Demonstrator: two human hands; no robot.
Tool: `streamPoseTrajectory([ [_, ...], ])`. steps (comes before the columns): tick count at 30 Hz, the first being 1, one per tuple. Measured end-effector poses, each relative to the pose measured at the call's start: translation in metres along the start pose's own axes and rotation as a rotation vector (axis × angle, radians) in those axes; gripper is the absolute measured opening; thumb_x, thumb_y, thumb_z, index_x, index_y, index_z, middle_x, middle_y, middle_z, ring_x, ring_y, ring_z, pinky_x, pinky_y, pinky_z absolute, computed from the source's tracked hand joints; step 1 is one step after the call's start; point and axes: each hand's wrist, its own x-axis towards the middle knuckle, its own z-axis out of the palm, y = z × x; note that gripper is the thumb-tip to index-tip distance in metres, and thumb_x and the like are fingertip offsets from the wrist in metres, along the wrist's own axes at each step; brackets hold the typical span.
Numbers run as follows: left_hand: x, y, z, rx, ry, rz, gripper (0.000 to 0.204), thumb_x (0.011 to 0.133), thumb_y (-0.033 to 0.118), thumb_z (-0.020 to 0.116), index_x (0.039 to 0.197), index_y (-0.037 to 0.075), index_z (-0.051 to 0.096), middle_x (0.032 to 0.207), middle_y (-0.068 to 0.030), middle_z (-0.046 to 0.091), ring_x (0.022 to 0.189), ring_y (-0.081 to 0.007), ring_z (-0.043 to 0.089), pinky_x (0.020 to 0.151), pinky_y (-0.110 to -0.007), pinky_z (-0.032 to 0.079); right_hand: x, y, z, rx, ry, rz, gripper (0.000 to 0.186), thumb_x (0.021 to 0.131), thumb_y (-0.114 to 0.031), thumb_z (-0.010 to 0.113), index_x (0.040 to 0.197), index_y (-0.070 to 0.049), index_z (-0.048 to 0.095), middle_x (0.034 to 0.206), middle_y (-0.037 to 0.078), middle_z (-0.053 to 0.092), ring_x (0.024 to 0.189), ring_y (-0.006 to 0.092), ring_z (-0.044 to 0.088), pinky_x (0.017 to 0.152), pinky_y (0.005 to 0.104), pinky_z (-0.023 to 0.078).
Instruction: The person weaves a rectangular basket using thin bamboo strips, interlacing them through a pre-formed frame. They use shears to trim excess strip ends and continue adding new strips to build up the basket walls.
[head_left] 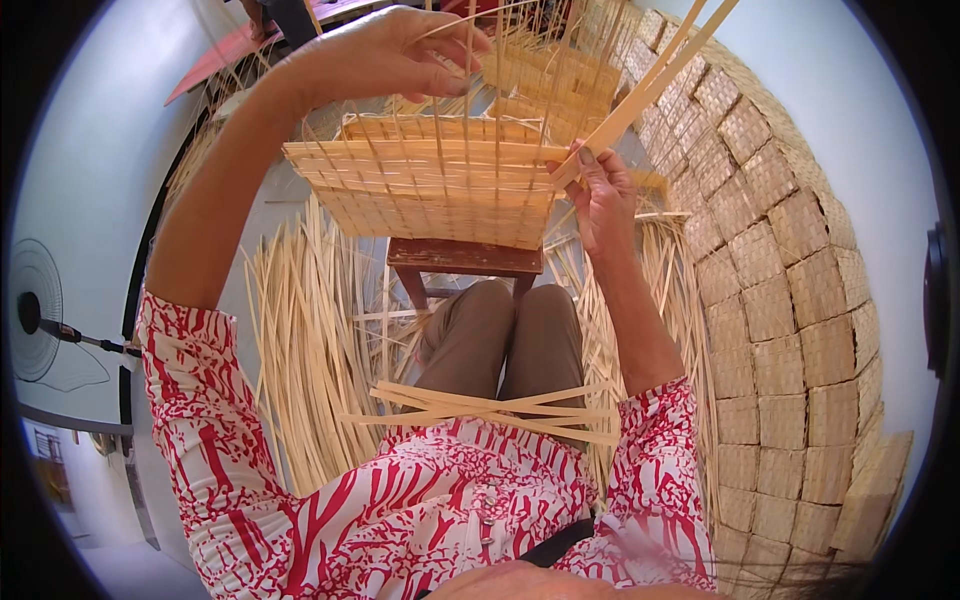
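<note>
left of the stacked blocks (770,345), a basket (420,190) sits on a stool (465,256), its thin uprights (467,130) standing. the left hand (400,55) is half-curled at the uprights, its hold impossible to tell; the right hand (607,200) pinches flat strips (640,102) between thumb and fingers at the basket's right edge.

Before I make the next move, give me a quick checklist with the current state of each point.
1. Right hand gripping the flat strips at the woven piece's right edge: ok.
2. Left hand raised above the woven piece: ok.
3. Left fingers closed on a thin strip: cannot tell.
4. Woven piece fully supported by the stool: cannot tell; its lower edge overlaps the seat.
5. Strips on the lap within view: ok, lying crossed.
6. Floor free of loose strips: not ok.
</note>
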Motion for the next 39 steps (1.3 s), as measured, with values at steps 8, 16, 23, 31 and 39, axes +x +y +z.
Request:
streamPoseTrajectory([
  [8,0.031,0.006,-0.006,-0.195,-0.543,-0.061,0.100,0.089,0.035,0.076,0.159,0.008,0.010,0.140,-0.0227,0.056,0.124,-0.0271,0.056,0.106,-0.038,0.044,-0.009,0.008,0.005,0.031,0.021,0.011,0.012,0.100,-0.014,0.063,0.103,-0.003,0.064,0.100,0.004,0.065,0.091,0.0157,0.065,0.088,0.0382,0.060],
  [16,0.009,0.010,0.028,0.071,-0.195,0.175,0.040,0.096,0.029,0.064,0.131,0.011,0.066,0.110,-0.0065,0.074,0.098,-0.0271,0.070,0.088,-0.037,0.055,-0.009,0.003,0.008,-0.475,-0.033,-0.099,0.014,0.099,-0.006,0.060,0.113,-0.003,0.062,0.116,0.011,0.062,0.107,0.0206,0.063,0.095,0.0421,0.057],
  [23,-0.013,-0.015,0.057,0.828,0.130,0.485,0.025,0.088,0.017,0.061,0.112,0.011,0.061,0.096,-0.0085,0.066,0.089,-0.0292,0.070,0.069,-0.039,0.058,0.006,-0.043,-0.006,-0.546,-0.125,-0.531,0.014,0.100,-0.003,0.053,0.111,-0.005,0.062,0.109,0.010,0.067,0.102,0.0200,0.066,0.089,0.0337,0.054],
  [31,-0.040,-0.043,0.107,0.772,0.350,0.565,0.025,0.088,0.016,0.060,0.112,0.012,0.057,0.089,-0.0065,0.063,0.083,-0.0247,0.071,0.061,-0.036,0.057,0.008,-0.076,0.096,-1.363,-0.674,-0.628,0.009,0.095,-0.003,0.058,0.101,-0.006,0.063,0.080,0.014,0.068,0.071,0.0285,0.069,0.064,0.0360,0.052],
  [39,-0.045,-0.030,0.109,0.711,0.303,0.545,0.026,0.089,0.015,0.060,0.114,0.010,0.057,0.087,-0.0092,0.063,0.083,-0.0277,0.071,0.064,-0.039,0.057,0.035,-0.063,0.084,-2.004,-0.714,-0.664,0.008,0.095,-0.009,0.053,0.095,-0.008,0.060,0.081,0.016,0.068,0.075,0.0379,0.067,0.064,0.0485,0.049],
])
